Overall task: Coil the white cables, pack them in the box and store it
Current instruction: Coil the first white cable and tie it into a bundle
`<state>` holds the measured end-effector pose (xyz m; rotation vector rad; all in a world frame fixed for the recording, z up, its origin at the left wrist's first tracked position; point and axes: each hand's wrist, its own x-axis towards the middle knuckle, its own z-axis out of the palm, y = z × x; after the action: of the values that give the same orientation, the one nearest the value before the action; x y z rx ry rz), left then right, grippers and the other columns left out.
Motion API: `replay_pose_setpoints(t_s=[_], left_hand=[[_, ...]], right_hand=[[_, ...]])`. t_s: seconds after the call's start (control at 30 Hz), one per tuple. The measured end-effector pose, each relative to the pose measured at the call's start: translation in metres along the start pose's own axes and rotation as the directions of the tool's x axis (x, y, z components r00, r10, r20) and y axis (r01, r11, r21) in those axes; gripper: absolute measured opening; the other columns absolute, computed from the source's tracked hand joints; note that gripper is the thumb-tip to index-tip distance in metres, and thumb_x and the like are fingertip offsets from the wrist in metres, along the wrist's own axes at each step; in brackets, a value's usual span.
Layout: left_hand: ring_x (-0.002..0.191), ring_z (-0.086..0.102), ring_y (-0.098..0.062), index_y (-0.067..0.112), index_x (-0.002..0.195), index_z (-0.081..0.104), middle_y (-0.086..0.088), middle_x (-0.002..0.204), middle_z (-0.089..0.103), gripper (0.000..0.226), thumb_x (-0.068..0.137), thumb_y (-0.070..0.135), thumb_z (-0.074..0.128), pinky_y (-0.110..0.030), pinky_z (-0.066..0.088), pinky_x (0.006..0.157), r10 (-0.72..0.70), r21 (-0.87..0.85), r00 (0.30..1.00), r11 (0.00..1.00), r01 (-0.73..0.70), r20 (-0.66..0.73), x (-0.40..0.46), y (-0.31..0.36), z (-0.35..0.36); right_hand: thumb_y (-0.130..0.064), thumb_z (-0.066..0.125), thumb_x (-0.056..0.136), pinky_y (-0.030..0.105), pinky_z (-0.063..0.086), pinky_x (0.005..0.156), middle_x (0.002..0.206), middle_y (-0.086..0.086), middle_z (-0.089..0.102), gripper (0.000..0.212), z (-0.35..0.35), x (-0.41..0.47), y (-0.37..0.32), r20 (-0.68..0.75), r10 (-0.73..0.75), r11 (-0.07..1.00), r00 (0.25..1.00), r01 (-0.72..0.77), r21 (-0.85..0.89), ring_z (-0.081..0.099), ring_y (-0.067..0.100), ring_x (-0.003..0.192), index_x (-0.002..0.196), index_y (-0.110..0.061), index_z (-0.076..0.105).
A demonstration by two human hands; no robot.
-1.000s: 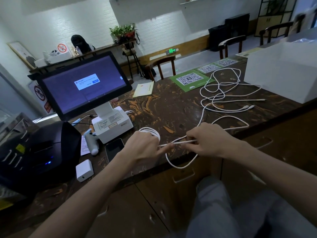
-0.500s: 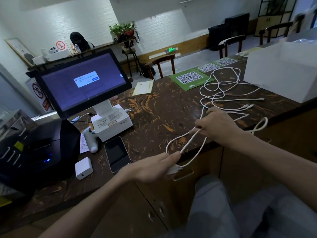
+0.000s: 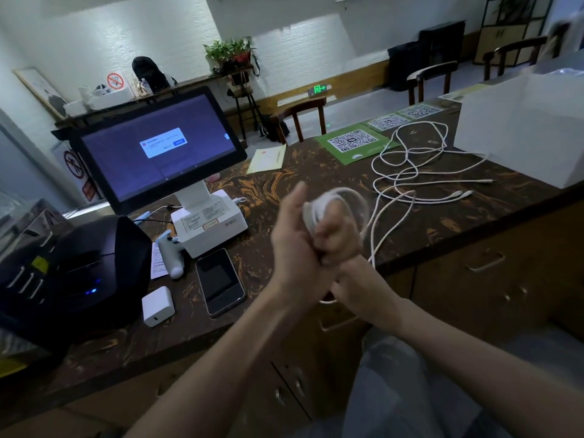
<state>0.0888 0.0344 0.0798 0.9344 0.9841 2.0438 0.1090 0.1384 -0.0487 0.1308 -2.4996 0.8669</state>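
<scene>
White cable coil (image 3: 319, 207) held in left grip (image 3: 295, 235); right grip (image 3: 339, 238) clutching same cable, blurred.

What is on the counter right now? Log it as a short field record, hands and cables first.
left hand: raised over the counter edge, holds the coil
coil: white loops, blurred
right hand: curled against the coil, on the cable; exact grip blurred
loose white cables: tangled on the counter, one strand running to the hands
white box: far right on the counter
counter: dark, marbled
also there: phone, white charger, touchscreen terminal
</scene>
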Motion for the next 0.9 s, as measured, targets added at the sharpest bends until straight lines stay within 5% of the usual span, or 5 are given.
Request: replay_pose_setpoints(t_s=[0.13, 0.3, 0.47, 0.63, 0.9], left_hand=[[0.054, 0.023, -0.017, 0.013, 0.071, 0.04, 0.001, 0.057, 0.031, 0.037, 0.096, 0.028, 0.018, -0.03, 0.022, 0.056, 0.164, 0.077, 0.98, 0.985, -0.155, -0.116, 0.006, 0.016, -0.028], [0.068, 0.042, -0.016, 0.014, 0.084, 0.046, 0.004, 0.069, 0.043, 0.035, 0.102, 0.031, 0.021, -0.034, 0.036, 0.069, 0.273, 0.571, 0.948, 0.81, -0.133, -0.166, 0.01, 0.018, -0.053], [0.064, 0.047, -0.026, 0.011, 0.08, 0.053, -0.018, 0.073, 0.052, 0.048, 0.106, 0.035, 0.021, -0.041, 0.042, 0.06, 0.135, 0.976, 0.987, 0.213, 0.055, -0.086, 0.004, 0.011, -0.061], [0.061, 0.047, -0.018, 0.015, 0.078, 0.052, -0.002, 0.068, 0.05, 0.043, 0.105, 0.036, 0.026, -0.041, 0.045, 0.065, -0.094, 0.914, 0.991, -0.387, -0.122, 0.092, 0.01, 0.007, -0.062], [0.064, 0.044, -0.013, 0.016, 0.073, 0.05, 0.004, 0.07, 0.045, 0.045, 0.101, 0.047, 0.034, -0.028, 0.037, 0.06, -0.165, 0.835, 0.97, -0.495, -0.238, 0.179, 0.023, 0.04, -0.062]], right_hand=[[-0.049, 0.058, 0.091, 0.031, 0.047, 0.063, 0.074, -0.002, 0.061, 0.041, -0.019, 0.008, -0.009, -0.08, 0.003, 0.995, 0.997, -0.011, -0.1, 0.055, 0.014, 0.066, 0.071, -0.013, 0.065], [-0.041, 0.07, 0.087, 0.029, 0.048, 0.058, 0.071, -0.001, 0.065, 0.031, -0.037, 0.009, -0.006, 0.023, -0.001, 0.988, 1.0, -0.002, 0.156, 0.059, 0.014, 0.064, 0.081, -0.011, 0.07], [-0.036, 0.069, 0.09, 0.036, 0.054, 0.065, 0.08, 0.001, 0.071, 0.026, -0.047, 0.014, -0.005, 0.127, 0.0, 0.979, 0.992, -0.026, 0.203, 0.067, 0.014, 0.071, 0.089, -0.01, 0.072], [-0.019, 0.061, 0.097, 0.021, 0.053, 0.067, 0.087, -0.001, 0.074, 0.017, -0.068, 0.029, -0.005, 0.187, -0.021, 0.975, 0.982, -0.022, 0.22, 0.066, 0.002, 0.074, 0.101, -0.007, 0.073], [-0.002, 0.052, 0.099, 0.029, 0.058, 0.07, 0.079, 0.011, 0.074, 0.022, -0.079, 0.065, -0.005, -0.017, 0.23, 0.832, 0.973, -0.188, 0.522, 0.071, 0.017, 0.074, 0.09, -0.006, 0.072]])
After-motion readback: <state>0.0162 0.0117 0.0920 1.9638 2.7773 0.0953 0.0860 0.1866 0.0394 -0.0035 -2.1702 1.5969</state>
